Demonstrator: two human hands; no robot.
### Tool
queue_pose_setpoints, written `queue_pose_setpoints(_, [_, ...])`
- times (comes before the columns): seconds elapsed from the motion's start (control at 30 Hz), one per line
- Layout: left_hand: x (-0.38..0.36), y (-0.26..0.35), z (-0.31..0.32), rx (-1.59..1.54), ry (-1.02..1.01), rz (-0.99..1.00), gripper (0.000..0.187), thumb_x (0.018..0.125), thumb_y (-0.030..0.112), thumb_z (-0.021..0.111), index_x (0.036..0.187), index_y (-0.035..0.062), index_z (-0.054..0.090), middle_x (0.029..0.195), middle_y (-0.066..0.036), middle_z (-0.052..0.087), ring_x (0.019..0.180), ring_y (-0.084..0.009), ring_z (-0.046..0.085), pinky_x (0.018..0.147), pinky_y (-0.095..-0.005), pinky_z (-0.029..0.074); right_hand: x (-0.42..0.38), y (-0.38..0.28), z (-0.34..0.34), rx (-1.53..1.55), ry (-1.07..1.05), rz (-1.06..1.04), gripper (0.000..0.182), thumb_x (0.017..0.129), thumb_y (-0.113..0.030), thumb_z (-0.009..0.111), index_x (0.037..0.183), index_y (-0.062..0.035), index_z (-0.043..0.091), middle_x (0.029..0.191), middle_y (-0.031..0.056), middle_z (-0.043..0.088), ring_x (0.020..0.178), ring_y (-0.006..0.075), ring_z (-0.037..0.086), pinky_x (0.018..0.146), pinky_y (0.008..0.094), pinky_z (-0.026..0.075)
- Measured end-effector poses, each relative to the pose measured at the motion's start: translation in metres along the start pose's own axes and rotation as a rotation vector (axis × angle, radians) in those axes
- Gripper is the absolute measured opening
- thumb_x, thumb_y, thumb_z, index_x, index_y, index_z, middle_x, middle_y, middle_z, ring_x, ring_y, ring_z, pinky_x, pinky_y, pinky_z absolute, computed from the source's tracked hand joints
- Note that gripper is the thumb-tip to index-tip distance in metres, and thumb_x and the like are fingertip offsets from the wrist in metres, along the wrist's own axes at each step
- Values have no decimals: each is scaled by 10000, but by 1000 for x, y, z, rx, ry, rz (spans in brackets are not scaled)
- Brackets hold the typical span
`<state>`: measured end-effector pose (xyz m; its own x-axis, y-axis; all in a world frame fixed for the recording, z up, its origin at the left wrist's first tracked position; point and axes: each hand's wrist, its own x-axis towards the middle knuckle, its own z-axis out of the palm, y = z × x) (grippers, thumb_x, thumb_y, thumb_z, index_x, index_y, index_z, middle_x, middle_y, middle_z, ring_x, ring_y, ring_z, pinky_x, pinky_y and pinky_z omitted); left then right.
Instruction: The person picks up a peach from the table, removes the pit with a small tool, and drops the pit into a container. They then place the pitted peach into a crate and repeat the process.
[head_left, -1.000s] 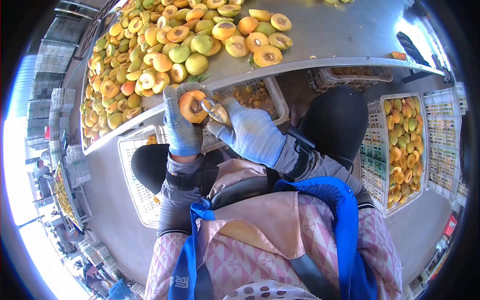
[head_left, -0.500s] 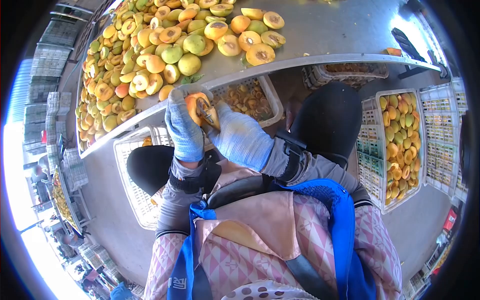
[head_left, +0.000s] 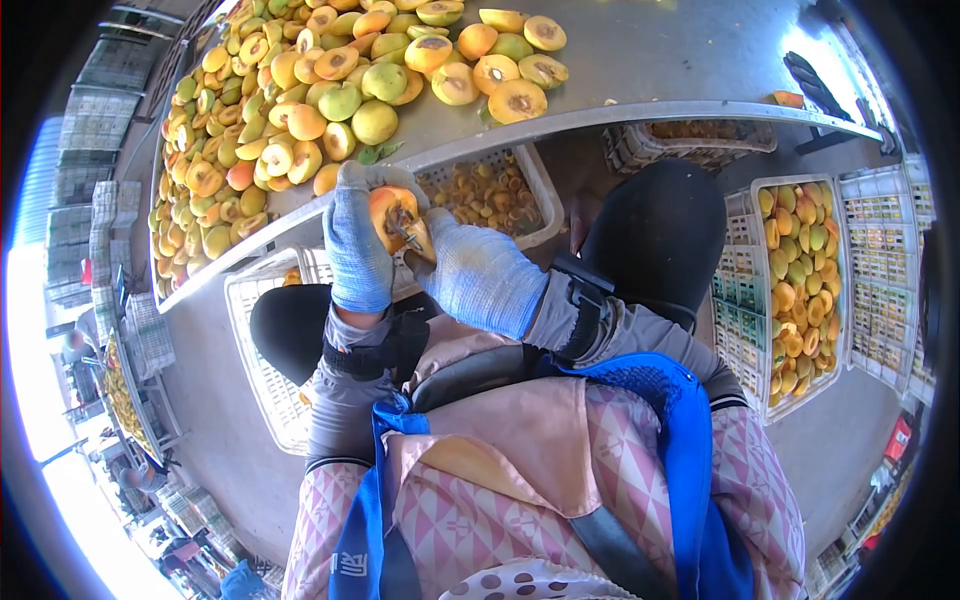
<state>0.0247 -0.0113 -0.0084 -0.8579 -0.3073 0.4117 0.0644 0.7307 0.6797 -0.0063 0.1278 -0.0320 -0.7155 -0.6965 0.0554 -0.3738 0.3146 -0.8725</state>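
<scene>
My left hand (head_left: pixel 357 240), in a pale blue-grey glove, is closed around a cut peach half (head_left: pixel 384 220). Its orange flesh and dark brown hollow face my right hand. A matching glove covers my right hand (head_left: pixel 482 278), which is closed on a small metal tool (head_left: pixel 411 239). The tool's tip is at the peach's hollow, while my fingers hide its handle. Both hands are close together over my lap, just below the table edge. A big pile of whole and halved peaches (head_left: pixel 290 125) lies on the metal table (head_left: pixel 640 60) ahead.
Beneath the table is a crate (head_left: pixel 549 205) of small cut pieces. A white crate (head_left: pixel 262 375) stands by my left leg. To my right, another crate (head_left: pixel 762 300) holds peaches. A dark glove (head_left: pixel 815 85) lies at the table's right end. Stacked crates (head_left: pixel 95 120) line the far left.
Both hands have shifted very slightly left with the peach half. The tool has turned a little, and its tip sits deeper in the hollow.
</scene>
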Motion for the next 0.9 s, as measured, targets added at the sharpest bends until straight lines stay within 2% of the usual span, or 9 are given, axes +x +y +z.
queue_pose_setpoints(0.13, [-1,-2,2,-195,-46,-137,332,1016,201,363,916,-7,601,781,-95,654,695,-175,620,657,-280,495,0,3,3,53,-15,3,389,862,-262,641,1087,28,510,744,229,633,682,419,641,609,489,525])
queue_pose_setpoints(0.2, [4,5,-2,-135,-97,-79,356,1024,233,351,934,-4,601,780,-90,654,690,-172,620,651,-277,494,-1,2,2,86,-53,41,379,862,-253,640,1079,31,514,760,236,633,696,427,639,618,487,525])
queue_pose_setpoints(0.27, [6,5,-6,-209,-177,-134,386,1028,274,345,944,-1,601,786,-88,655,699,-169,620,653,-273,493,0,2,3,128,-102,80,354,864,-232,638,1071,32,526,791,244,633,741,426,638,647,472,524])
queue_pose_setpoints(0.37, [7,-3,-8,-525,-252,-377,444,1027,351,345,943,4,609,807,-90,657,735,-161,619,673,-267,491,2,4,9,315,-69,76,318,868,-200,634,1064,34,542,839,255,631,811,424,633,695,453,515])
queue_pose_setpoints(0.5, [6,7,7,-857,-23,-615,503,1021,426,351,945,6,617,826,-98,656,772,-154,609,715,-266,486,6,-3,-1,659,-33,89,296,876,-171,627,1075,35,550,881,257,629,863,424,622,736,437,503])
queue_pose_setpoints(0.53, [5,10,9,-912,55,-660,509,1019,436,354,952,6,617,828,-100,655,779,-153,605,726,-266,484,6,-2,1,623,-30,71,294,877,-171,627,1069,38,549,879,256,629,858,426,623,731,438,504])
queue_pose_setpoints(0.63, [2,2,10,-734,-8,-499,510,1018,443,354,976,4,611,822,-97,656,764,-158,607,732,-275,487,6,2,5,507,-39,47,297,878,-173,628,1063,44,545,873,254,629,841,429,625,714,444,507])
queue_pose_setpoints(0.8, [-2,-22,10,-305,-50,-181,370,1018,274,399,944,-19,614,794,-91,650,703,-158,609,647,-270,498,3,1,2,238,-69,78,344,880,-196,628,1090,54,520,854,261,629,814,433,630,683,462,515])
queue_pose_setpoints(0.9, [3,-13,8,-450,-69,-321,286,993,193,433,964,-34,605,792,-103,653,688,-168,620,632,-277,504,3,-5,-7,70,-144,139,372,884,-219,625,1102,58,505,851,268,624,810,437,630,675,469,515])
